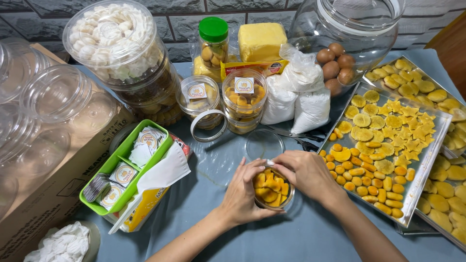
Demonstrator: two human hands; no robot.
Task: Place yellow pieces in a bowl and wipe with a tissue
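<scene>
- The left hand (241,191) sits palm inward, fingers (252,171) curled round the left side of the small round cookie jar (273,191), thumb lower down.
- The right hand (307,173) arches over the jar's upper right rim, fingertips bent down and meeting the left hand's.
- Both bare forearms run in from below the jar, wrists slightly bent.

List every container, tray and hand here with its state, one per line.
Small clear jar: open, nearly full of yellow cookies.
Left hand: cupping the jar.
Right hand: fingers at the jar's rim.
Clear lid: off, lying on the table.
Green-capped jar: closed.
Baking tray: loaded with cookies.
Green basket: holding label stickers.
</scene>
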